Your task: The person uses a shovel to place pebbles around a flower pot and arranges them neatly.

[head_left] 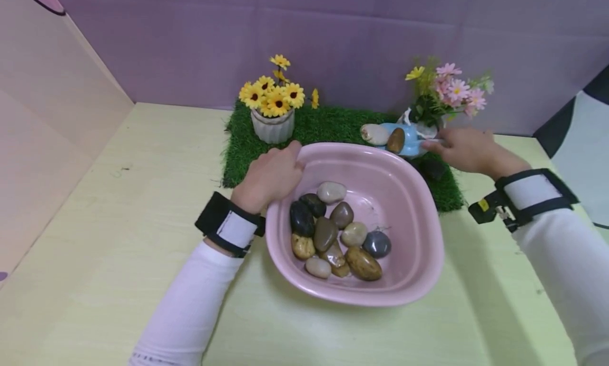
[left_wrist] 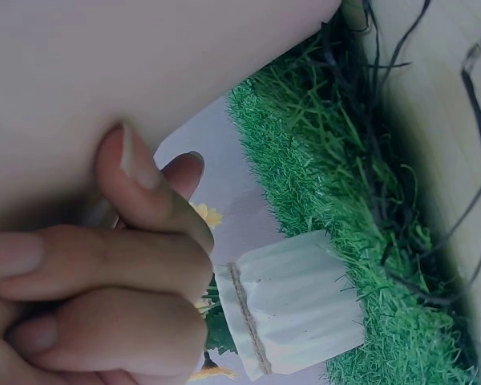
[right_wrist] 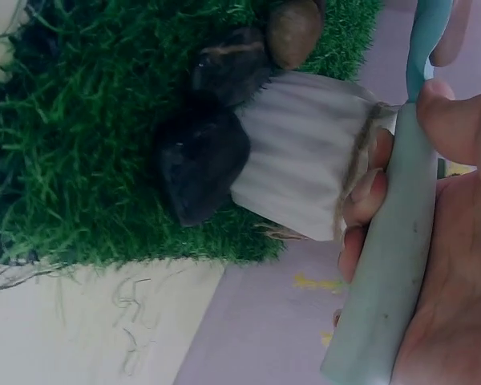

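A pink basin (head_left: 418,271) with several stones, among them a black stone (head_left: 302,218), stands tilted in the head view. My left hand (head_left: 272,176) grips its upper left rim, fingers curled in the left wrist view. Beyond the basin's upper right rim, my right hand (head_left: 468,148) holds a light blue scoop (head_left: 413,142) by its handle (right_wrist: 393,249). On the scoop lie a brown stone (head_left: 396,140) and a pale stone (head_left: 375,134). Dark stones (right_wrist: 202,160) rest on the grass mat below the scoop, beside a white pot.
A green grass mat (head_left: 333,124) lies behind the basin. On it stand a white pot (head_left: 273,127) of yellow flowers at the left and a pot with pink flowers (head_left: 458,91) at the right. A purple backdrop (head_left: 323,43) rises behind.
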`<state>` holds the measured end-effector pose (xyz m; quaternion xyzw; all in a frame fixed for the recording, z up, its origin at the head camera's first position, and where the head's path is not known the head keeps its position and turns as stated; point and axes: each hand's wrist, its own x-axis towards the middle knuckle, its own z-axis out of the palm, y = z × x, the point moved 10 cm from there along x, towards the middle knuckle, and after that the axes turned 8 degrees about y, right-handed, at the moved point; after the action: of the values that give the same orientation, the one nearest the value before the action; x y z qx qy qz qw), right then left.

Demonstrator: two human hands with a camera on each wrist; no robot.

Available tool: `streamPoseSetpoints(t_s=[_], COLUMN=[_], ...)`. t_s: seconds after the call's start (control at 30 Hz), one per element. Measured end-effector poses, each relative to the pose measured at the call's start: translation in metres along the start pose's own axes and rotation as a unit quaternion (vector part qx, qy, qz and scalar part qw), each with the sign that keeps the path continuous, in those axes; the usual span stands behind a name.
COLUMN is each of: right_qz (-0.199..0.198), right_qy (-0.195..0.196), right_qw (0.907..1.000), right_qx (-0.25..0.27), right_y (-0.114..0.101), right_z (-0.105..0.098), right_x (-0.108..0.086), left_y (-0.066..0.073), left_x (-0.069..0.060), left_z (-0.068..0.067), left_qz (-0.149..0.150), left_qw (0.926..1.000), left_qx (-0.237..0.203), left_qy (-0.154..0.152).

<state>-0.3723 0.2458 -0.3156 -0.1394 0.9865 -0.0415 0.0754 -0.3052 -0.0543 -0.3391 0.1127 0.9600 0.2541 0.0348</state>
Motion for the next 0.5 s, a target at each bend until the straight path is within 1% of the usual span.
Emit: streamPoseSetpoints(t_s=[0.5], right_qz=[-0.018], right_qy=[-0.014], right_qw=[0.9995], right_qx=[-0.021], right_y=[-0.01], right_z=[0.02], right_x=[0.002], left_y=[0.001], left_x=[0.0], left_z=[0.0], left_qz=[-0.004], left_qw=[1.0], left_qx=[0.001], left_qy=[0.001])
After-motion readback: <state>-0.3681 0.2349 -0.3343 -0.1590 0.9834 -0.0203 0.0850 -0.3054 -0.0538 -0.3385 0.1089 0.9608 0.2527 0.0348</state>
